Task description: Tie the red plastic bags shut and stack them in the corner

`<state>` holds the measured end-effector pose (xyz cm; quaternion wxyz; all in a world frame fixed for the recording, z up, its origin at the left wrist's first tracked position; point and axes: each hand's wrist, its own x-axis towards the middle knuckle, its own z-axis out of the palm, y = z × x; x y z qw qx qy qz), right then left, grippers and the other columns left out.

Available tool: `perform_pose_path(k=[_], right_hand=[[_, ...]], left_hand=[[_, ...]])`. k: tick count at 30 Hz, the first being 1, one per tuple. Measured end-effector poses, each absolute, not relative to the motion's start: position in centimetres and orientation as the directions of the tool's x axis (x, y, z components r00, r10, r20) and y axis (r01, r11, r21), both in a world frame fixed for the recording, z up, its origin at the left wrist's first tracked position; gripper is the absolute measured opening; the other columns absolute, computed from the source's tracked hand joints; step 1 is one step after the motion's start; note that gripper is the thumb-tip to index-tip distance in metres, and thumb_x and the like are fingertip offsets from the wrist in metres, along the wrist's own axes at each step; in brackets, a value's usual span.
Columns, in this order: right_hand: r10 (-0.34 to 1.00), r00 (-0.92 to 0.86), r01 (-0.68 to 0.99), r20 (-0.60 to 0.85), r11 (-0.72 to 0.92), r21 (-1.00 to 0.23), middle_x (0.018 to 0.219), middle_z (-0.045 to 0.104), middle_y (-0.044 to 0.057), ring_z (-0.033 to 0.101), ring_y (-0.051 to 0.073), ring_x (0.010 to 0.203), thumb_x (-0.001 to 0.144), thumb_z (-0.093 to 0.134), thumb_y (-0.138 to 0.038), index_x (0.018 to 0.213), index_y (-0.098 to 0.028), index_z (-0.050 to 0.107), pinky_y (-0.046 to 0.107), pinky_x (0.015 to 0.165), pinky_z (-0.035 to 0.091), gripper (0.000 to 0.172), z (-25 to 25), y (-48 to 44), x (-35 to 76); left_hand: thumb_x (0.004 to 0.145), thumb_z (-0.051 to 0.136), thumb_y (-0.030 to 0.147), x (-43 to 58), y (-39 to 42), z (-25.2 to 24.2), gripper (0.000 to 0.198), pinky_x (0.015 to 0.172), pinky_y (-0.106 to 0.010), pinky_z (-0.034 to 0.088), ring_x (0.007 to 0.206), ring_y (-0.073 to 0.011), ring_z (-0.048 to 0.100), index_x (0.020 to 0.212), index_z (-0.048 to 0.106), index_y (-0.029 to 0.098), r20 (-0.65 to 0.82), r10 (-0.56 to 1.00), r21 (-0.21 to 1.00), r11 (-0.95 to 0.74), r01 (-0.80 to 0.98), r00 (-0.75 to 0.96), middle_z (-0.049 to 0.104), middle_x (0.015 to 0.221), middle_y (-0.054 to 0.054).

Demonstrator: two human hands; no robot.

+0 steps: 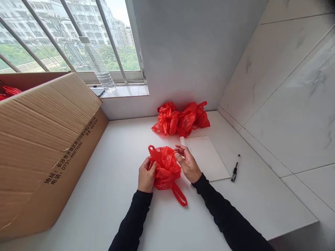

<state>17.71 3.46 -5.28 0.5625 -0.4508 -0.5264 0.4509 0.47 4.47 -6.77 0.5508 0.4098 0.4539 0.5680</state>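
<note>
the bag (166,174), red and thin, sits in the middle of the counter (104,195), its mouth gathered, one loop handle up at the far left and the other lying toward the near right. the left hand (146,175) pinches its left side between thumb and fingers. the right hand (188,164) is loosely parted at the bag's right edge, gripping nothing; whether its fingertips touch the plastic i cannot tell. far behind, knotted red bags (181,119) lie bunched by the wall (183,62). right of the bag is a pad (209,157), with a pen (235,172) just beside it. a box (52,146) stands left.
</note>
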Motion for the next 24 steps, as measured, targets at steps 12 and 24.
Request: perform_pose_path(k=[12,24], right_hand=[[0.967,-0.089,0.313,0.240,0.256,-0.915,0.068,0.061,-0.002,0.054,0.013,0.059,0.091,0.056,-0.033,0.093,-0.020,0.067,0.026,0.059,0.045,0.017,-4.7,2.7,17.1],[0.854,0.119,0.600,0.506,0.344,-0.722,0.125,0.063,0.014,0.054,0.028,0.120,0.087,0.048,-0.021,0.126,-0.015,0.058,0.045,0.101,0.043,0.041,-4.0,3.6,19.1]], left_hand=[[0.084,0.068,0.035,-0.9,3.0,-3.7,0.053,0.092,-0.040,0.045,0.111,-0.0251,0.057,0.133,0.052,0.025,0.411,0.881,0.879,-0.316,0.357,-0.233,0.058,0.128,-0.009],[0.091,0.062,0.031,-3.4,1.7,-3.8,0.027,0.096,-0.042,0.043,0.112,-0.0255,0.056,0.117,0.065,0.023,0.600,0.800,0.572,-0.422,0.703,-0.008,0.066,0.117,-0.009]])
